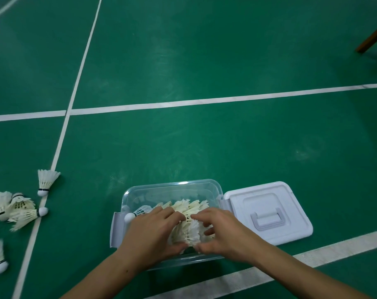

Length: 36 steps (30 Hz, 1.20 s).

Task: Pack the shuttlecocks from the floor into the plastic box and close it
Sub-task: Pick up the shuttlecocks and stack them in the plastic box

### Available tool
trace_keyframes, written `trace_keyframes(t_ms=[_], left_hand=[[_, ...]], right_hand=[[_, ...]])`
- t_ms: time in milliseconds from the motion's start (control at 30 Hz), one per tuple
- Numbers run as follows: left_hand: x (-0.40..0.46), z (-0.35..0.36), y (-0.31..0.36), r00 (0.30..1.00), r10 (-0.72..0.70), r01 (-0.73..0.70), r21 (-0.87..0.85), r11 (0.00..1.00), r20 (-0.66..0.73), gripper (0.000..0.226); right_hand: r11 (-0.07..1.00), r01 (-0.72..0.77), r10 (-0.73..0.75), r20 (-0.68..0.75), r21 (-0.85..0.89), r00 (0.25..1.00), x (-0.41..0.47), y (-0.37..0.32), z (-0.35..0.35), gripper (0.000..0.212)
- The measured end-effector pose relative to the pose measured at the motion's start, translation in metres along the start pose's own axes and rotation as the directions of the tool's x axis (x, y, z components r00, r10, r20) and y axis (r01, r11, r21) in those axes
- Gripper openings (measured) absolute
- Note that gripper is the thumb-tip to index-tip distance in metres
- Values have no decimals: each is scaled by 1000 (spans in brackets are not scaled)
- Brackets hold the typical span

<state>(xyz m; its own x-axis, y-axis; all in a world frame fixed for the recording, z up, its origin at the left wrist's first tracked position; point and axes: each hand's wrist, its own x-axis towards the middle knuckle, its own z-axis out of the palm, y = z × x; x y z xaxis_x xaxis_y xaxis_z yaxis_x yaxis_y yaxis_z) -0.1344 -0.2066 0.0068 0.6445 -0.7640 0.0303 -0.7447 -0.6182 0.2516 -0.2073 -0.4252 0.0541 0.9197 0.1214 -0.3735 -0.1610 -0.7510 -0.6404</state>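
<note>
Hands, left (153,231) and right (224,231), clasp shuttlecocks (189,231) inside box (172,186); lid (267,212) beside, strays (17,209) leftward.

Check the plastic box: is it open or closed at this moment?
Open. The plastic box has no cover on it; its lid lies flat on the floor beside it, and both hands reach inside.
</note>
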Motion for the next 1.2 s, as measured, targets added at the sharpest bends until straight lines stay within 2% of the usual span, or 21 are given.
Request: trace_keyframes(t_ms=[167,333,467,600,700,833,933,1033,1200], left_hand=[[0,6,2,1000,21,-21,39,999,20,55],[-3,9,2,1000,-3,3,-5,1000,4,62],[-11,-8,-2,998,-55,54,-191,980,0,69],[-27,-47,-14,970,-187,114,-387,915,-156,54],[-46,-76,-30,882,-354,144,-539,830,-310,38],[-88,-102,-70,720,-550,212,-620,755,-423,26],[-128,-101,-117,601,-678,321,-649,690,-424,22],[-172,-88,-167,470,-803,460,-674,578,-367,19],[-237,-56,-234,270,-896,687,-581,436,-352,24]], right_hand=[[1000,12,-12,-27,-4,1000,8,6,14,76],[998,6,-3,-39,56,999,4,16,13,86],[998,38,-40,-21,-48,999,-7,11,-3,85],[970,109,-110,9,-216,994,-12,-9,-33,78],[954,185,-183,28,-237,983,0,-44,-50,69],[922,314,-296,109,-228,949,42,-116,-38,54],[892,412,-390,147,-187,909,96,-175,-3,47],[847,514,-495,151,-133,855,158,-228,54,45],[801,584,-558,188,-133,808,241,-276,147,48]])
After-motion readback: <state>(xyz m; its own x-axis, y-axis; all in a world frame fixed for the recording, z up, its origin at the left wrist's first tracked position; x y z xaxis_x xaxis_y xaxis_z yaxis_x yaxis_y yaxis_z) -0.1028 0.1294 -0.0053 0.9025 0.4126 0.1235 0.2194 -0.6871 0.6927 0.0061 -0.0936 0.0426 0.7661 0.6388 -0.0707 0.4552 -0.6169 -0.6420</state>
